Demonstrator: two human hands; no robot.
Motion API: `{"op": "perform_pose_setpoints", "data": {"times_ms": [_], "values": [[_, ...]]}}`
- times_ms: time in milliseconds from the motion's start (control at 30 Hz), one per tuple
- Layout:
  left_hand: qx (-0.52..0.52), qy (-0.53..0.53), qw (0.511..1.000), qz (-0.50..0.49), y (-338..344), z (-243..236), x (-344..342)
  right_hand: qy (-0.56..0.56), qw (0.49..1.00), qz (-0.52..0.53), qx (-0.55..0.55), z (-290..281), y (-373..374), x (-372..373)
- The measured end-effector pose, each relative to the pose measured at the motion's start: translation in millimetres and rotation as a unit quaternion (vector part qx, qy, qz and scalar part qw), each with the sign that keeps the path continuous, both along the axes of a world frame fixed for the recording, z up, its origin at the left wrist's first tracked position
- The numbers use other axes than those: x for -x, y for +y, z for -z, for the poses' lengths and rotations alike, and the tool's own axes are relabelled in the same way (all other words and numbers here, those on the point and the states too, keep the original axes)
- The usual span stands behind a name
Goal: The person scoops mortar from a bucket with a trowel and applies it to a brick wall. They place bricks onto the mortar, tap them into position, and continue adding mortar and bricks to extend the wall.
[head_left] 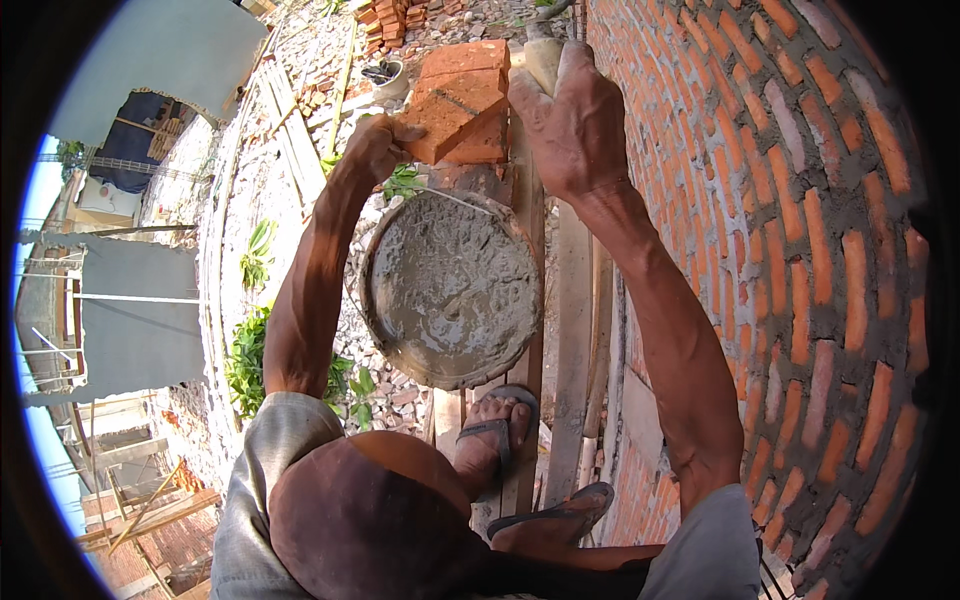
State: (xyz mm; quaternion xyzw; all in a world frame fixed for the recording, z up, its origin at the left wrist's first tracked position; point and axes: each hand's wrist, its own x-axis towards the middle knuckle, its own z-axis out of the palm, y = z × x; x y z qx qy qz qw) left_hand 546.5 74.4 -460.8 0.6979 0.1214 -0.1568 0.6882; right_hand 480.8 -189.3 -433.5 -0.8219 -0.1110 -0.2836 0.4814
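My left hand (pixel 376 146) is closed on the near left corner of an orange brick (pixel 450 112). The brick sits slantwise against other orange bricks (pixel 468 62) stacked behind and beneath it. To its right, my right hand (pixel 572 130) is wrapped round the pale, mortar-smeared handle of a trowel (pixel 543 62); its blade does not show. Below both hands stands a round tub (pixel 372 318) of wet grey mortar (pixel 450 280), with a thin wire handle (pixel 450 197) lying over its far rim.
A brick wall (pixel 800 250) with grey mortar joints rises close on my right. My sandalled feet (pixel 490 440) are on narrow planks (pixel 570 360). Rubble (pixel 390 400) and green plants (pixel 250 360) lie lower left. A small bucket (pixel 390 82) and more bricks (pixel 384 22) are farther off.
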Motion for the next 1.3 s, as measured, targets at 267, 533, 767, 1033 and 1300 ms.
{"op": "perform_pose_setpoints", "data": {"times_ms": [267, 533, 767, 1033, 1300], "values": [[-0.014, -0.003, 1.000, -0.013, -8, 2, 2, 0.233, 0.920, -0.181, 0.257, 1, 6, -4], [-0.023, 0.022, 0.999, -0.029, -5, 2, 6, -0.176, 0.981, -0.005, -0.086, -36, 2, 1], [-0.030, 0.000, 0.999, -0.032, -14, -2, 11, 0.270, 0.917, -0.190, 0.225, 14, 8, -7], [-0.070, -0.017, 0.997, -0.030, 3, -12, 10, 0.232, 0.949, -0.182, -0.112, -8, -26, 5], [0.306, -0.076, 0.942, 0.113, -34, -50, 30, 0.260, 0.817, -0.264, -0.441, 11, -32, 11]]}}
